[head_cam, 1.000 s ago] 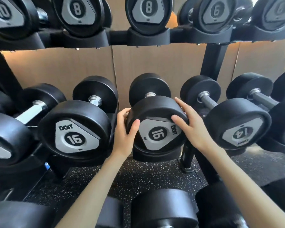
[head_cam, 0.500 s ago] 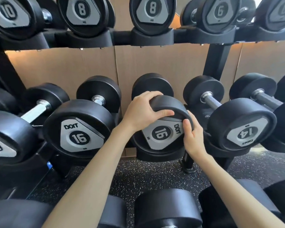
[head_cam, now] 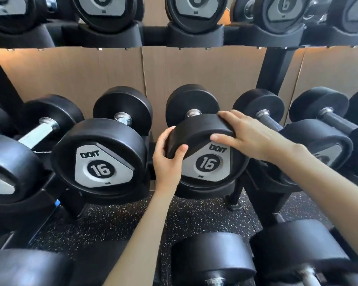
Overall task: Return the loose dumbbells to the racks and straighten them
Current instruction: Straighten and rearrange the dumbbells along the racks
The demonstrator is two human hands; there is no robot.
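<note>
Both grips curled on racked black 16 dumbbell (head_cam: 209, 164): left hand (head_cam: 167, 159), right hand (head_cam: 248, 137).

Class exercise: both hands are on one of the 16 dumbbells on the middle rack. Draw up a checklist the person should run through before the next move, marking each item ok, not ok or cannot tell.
1. Left hand grips the left edge of the held 16 dumbbell: ok.
2. Right hand grips its top right edge: ok.
3. Front head sits in its cradle: ok.
4. Label reads upright, DOIT on top, matching the neighbouring 16 dumbbell: ok, only a slight tilt.
5. Rear head seated at the back: cannot tell, its underside is hidden.
</note>
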